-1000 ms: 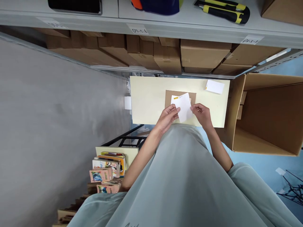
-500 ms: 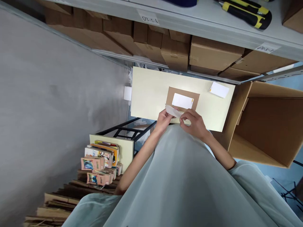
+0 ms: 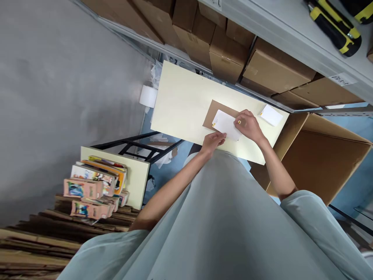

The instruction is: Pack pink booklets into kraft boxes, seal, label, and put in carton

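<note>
A flat brown cardboard piece [image 3: 208, 120] lies on the cream tabletop, partly covered by a white label [image 3: 226, 123] with small yellow marks near its edges. My right hand [image 3: 248, 125] is closed in a pinch at the right side of this label. At its lower edge is my left hand [image 3: 213, 142], thumb and fingers pressed together on the label's near border. Whether a second white slip overlaps the label I cannot tell. To the right rests a small stack of white labels [image 3: 271, 115].
The cream tabletop [image 3: 180, 99] borders a shelf with brown boxes [image 3: 278, 68]. An open carton [image 3: 326, 167] stands at right. Yellow-black cutters [image 3: 335, 29] lie on the upper shelf. Books [image 3: 96, 179] and stacked cardboard [image 3: 37, 241] sit at lower left, by a grey wall [image 3: 72, 97].
The whitish slip held up between both hands has come down over the cardboard. My right hand moved forward and right, while the left stayed by the near edge. The view has tilted.
</note>
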`<state>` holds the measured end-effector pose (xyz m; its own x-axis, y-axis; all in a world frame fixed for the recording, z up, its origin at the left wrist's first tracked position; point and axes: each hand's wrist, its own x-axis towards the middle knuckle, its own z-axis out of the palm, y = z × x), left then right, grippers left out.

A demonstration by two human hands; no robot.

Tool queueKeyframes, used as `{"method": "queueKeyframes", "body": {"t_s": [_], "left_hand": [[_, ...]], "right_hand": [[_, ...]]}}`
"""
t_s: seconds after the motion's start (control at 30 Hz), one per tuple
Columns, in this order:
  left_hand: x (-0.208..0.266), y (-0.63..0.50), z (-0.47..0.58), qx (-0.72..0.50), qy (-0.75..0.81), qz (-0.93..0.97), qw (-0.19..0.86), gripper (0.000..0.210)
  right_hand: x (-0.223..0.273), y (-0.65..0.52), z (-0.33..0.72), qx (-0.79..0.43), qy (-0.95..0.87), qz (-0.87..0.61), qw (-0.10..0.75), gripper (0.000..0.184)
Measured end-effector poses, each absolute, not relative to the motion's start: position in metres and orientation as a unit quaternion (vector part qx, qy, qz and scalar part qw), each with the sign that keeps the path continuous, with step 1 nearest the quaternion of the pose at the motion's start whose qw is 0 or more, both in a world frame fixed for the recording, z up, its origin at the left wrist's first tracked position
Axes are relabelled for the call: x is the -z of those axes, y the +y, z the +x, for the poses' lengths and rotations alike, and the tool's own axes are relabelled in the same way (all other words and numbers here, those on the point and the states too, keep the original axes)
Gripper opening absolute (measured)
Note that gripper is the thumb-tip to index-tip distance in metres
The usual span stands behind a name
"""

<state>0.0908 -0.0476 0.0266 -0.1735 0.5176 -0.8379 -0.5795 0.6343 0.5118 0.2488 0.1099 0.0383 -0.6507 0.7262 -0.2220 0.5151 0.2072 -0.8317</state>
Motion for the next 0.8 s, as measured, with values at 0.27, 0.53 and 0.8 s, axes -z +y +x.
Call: {"method": "queueKeyframes", "body": {"t_s": [0.27,0.53,0.8], "left_hand": [[0.004,-0.031,0.09,-0.413,0.66,-0.093,0.621,0.038],[0.016,-0.029,0.092,-0.389,0.691,-0.081,0.604,0.04],[0.019,-0.028,0.093,-0.39,0.697,-0.082,0.596,0.037]], "right_hand": [[0.024,0.125,0.237,-0.47,-0.772,-0.424,0.058,0.01],[0.042,0.12,0.237,-0.443,-0.775,-0.448,0.05,0.011],[0.044,0.117,0.229,-0.433,-0.768,-0.47,0.045,0.014]]}}
